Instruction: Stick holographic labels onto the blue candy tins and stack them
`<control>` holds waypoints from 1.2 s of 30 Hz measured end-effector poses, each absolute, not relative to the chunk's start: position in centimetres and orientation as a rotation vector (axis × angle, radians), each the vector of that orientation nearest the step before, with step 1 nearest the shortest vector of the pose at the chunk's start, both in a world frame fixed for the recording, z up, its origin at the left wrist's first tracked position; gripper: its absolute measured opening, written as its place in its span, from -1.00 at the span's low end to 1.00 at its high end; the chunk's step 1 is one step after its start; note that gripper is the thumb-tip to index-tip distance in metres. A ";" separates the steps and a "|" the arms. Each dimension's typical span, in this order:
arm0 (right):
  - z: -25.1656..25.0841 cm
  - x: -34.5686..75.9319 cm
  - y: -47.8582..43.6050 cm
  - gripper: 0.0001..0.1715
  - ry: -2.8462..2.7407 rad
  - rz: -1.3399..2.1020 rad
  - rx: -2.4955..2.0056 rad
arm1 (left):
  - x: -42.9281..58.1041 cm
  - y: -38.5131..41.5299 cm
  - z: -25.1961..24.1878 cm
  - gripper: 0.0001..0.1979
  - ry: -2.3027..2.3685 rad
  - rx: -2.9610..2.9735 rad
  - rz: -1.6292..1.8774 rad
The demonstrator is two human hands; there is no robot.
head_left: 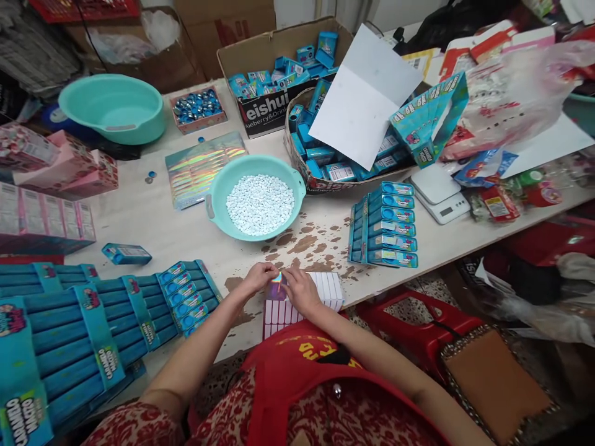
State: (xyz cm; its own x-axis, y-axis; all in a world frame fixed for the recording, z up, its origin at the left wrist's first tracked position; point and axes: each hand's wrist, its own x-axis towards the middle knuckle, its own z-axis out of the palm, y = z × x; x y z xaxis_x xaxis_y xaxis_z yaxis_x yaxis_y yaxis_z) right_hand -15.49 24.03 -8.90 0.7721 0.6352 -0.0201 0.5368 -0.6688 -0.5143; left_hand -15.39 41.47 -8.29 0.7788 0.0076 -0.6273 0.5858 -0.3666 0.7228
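Observation:
My left hand (258, 277) and my right hand (301, 290) meet at the table's near edge, both pinched on a small shiny holographic sticker (277, 282). Under them lies a white sheet of stickers (320, 296) divided into strips. Just beyond stands a teal bowl (218, 192) filled with small white candies (260, 204). A neat stack of blue candy boxes (385, 224) sits to the right of my hands. One loose blue box (126, 253) lies to the left.
Rows of blue display packs (93, 328) fill the near left. Cardboard boxes of blue boxes (279, 74), an empty teal basin (114, 108), a holographic sheet (202, 167), a white scale (441, 192) and a red stool (418, 328) surround the worn table (307, 238).

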 end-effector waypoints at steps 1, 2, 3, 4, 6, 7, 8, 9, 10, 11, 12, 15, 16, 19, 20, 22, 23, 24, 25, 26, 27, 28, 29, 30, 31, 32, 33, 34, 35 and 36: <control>-8.9 -15.7 24.0 -0.67 -0.895 0.261 -2.476 | -15.5 41.4 -8.3 -0.72 0.473 1.879 -0.635; -8.9 -15.9 23.9 -0.69 -0.917 0.254 -2.469 | -15.5 41.3 -8.3 -0.74 0.490 1.895 -0.623; -9.0 -16.0 23.8 -0.71 -0.942 0.248 -2.458 | -15.5 41.2 -8.3 -0.75 0.503 1.910 -0.614; -9.0 -16.2 23.8 -0.74 -0.965 0.243 -2.446 | -15.5 41.1 -8.4 -0.77 0.510 1.921 -0.610; -8.9 -16.3 23.6 -0.81 -0.989 0.244 -2.434 | -15.3 41.1 -8.6 -0.80 0.514 1.942 -0.616; -8.7 -16.2 23.6 -0.86 -0.991 0.259 -2.441 | -15.3 41.2 -8.7 -0.82 0.515 1.960 -0.626; -8.4 -16.1 23.5 -0.92 -0.989 0.282 -2.454 | -15.2 41.2 -8.8 -0.83 0.518 1.990 -0.642; -7.9 -15.9 23.3 -0.97 -0.982 0.311 -2.465 | -15.1 41.2 -8.8 -0.84 0.523 2.037 -0.672; -7.3 -15.6 23.0 -0.97 -0.961 0.340 -2.469 | -15.1 41.1 -8.6 -0.84 0.535 2.103 -0.709; -6.6 -15.3 22.6 -0.94 -0.917 0.365 -2.462 | -15.0 40.9 -8.3 -0.83 0.547 2.186 -0.720; -5.7 -14.9 22.1 -0.91 -0.851 0.386 -2.437 | -15.0 40.6 -7.9 -0.81 0.549 2.273 -0.690; -2.7 -13.3 20.0 -0.86 -0.562 0.446 -2.261 | -15.0 38.9 -5.8 -0.68 0.367 2.319 -0.449; -1.7 -12.8 19.2 -0.85 -0.473 0.461 -2.188 | -14.8 38.0 -5.1 -0.64 0.248 2.211 -0.427; 0.7 -11.1 16.9 -0.83 -0.287 0.435 -2.078 | -13.9 35.2 -3.3 -0.63 0.000 1.733 -0.656; 1.3 -10.5 16.2 -0.82 -0.236 0.398 -2.099 | -13.2 34.3 -2.9 -0.65 -0.008 1.615 -0.730; 2.3 -9.2 14.8 -0.79 -0.123 0.298 -2.188 | -11.4 32.7 -2.2 -0.64 0.006 1.497 -0.795; 2.7 -8.5 14.1 -0.78 -0.065 0.238 -2.237 | -10.2 32.0 -1.8 -0.63 -0.003 1.481 -0.798; 3.1 -7.8 13.4 -0.77 -0.010 0.172 -2.278 | -8.9 31.4 -1.3 -0.62 -0.025 1.480 -0.793; 3.4 -7.0 12.7 -0.76 0.036 0.110 -2.308 | -7.5 30.8 -0.7 -0.62 -0.066 1.490 -0.794; 3.7 -6.3 12.0 -0.76 0.074 0.056 -2.324 | -6.0 30.3 -0.1 -0.63 -0.113 1.514 -0.799; 4.0 -5.6 11.3 -0.75 0.105 0.011 -2.331 | -4.6 29.8 0.6 -0.63 -0.152 1.552 -0.805; 4.3 -4.9 10.7 -0.75 0.130 -0.020 -2.330 | -3.2 29.2 1.3 -0.63 -0.183 1.599 -0.809; 4.5 -4.1 10.0 -0.76 0.153 -0.039 -2.325 | -1.9 28.6 1.9 -0.64 -0.208 1.652 -0.810; 4.6 -3.4 9.4 -0.76 0.171 -0.047 -2.323 | -0.7 28.0 2.4 -0.65 -0.230 1.702 -0.809; 4.6 -2.6 8.9 -0.77 0.189 -0.057 -2.330 | 0.4 27.4 2.8 -0.66 -0.245 1.747 -0.805; 4.4 -1.8 8.5 -0.78 0.205 -0.077 -2.349 | 1.5 26.8 3.0 -0.67 -0.253 1.783 -0.796; 4.2 -1.0 8.1 -0.79 0.217 -0.109 -2.378 | 2.4 26.3 3.0 -0.68 -0.260 1.810 -0.783; 3.9 -0.1 7.8 -0.80 0.228 -0.145 -2.409 | 3.2 25.8 3.0 -0.69 -0.262 1.831 -0.765; 3.6 0.7 7.6 -0.81 0.238 -0.178 -2.433 | 3.9 25.3 2.8 -0.70 -0.260 1.845 -0.745; 3.2 1.5 7.4 -0.82 0.247 -0.205 -2.447 | 4.5 24.9 2.5 -0.70 -0.253 1.853 -0.729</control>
State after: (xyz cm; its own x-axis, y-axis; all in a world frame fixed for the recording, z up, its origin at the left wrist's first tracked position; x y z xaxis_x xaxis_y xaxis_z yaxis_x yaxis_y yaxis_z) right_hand 1.48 7.39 3.20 0.9698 -0.2288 0.0843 -0.1252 -0.7640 -0.6330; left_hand 4.47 24.94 2.55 0.7898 -0.4950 -0.3623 0.1633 -0.3996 0.9020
